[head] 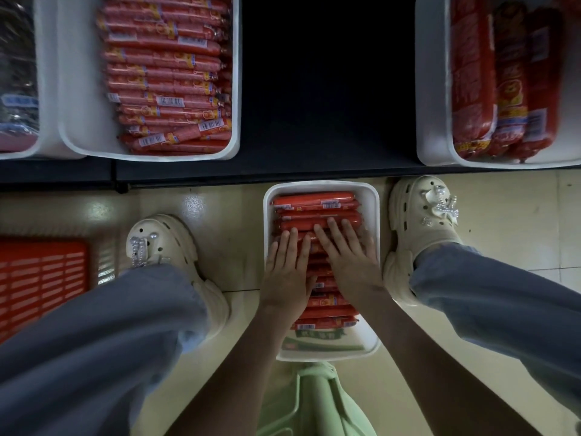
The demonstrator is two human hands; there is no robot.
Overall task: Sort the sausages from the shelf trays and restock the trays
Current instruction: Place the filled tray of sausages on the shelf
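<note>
A white tray [374,215] lies on the floor between my feet, filled with red wrapped sausages [314,201] laid crosswise in a row. My left hand [287,269] rests flat on the sausages at the tray's left side, fingers spread. My right hand [349,250] lies flat beside it, fingertips on the upper sausages. Neither hand grips anything. A green-and-white packet [317,339] shows at the tray's near end. On the dark shelf above stand a white tray of thin red sausages [163,73] and a white tray of thick red sausages [503,80].
The dark shelf [327,89] has a bare gap between the two trays. A red slatted crate [41,284] sits on the tiled floor at the left. My cream clogs [166,243] flank the floor tray. Another tray with clear packs [19,73] is at far left.
</note>
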